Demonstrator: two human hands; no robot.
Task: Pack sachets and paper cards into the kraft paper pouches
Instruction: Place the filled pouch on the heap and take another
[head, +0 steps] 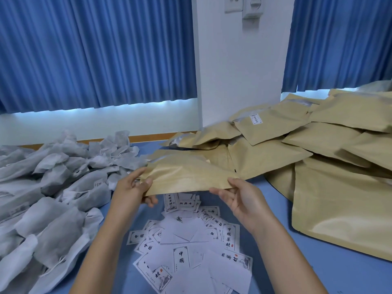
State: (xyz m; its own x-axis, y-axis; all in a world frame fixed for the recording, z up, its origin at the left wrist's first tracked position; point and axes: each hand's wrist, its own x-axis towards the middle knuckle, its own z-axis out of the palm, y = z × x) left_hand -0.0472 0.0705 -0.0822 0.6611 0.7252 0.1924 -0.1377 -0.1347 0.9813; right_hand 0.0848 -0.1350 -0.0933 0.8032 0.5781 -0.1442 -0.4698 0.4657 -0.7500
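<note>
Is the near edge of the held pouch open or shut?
Seemingly shut: the pouch edge runs as one flat line from left hand to right hand, no gap.

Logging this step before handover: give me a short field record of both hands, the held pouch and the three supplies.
left hand: grips the pouch's left edge
right hand: pinches the pouch's near right corner
pouch: held off the table, above the cards; contents not visible
sachets: loose heap on the left of the table
cards: scattered heap in the middle, below the hands
pouch pile: untidy stack on the right
table: blue surface
</note>
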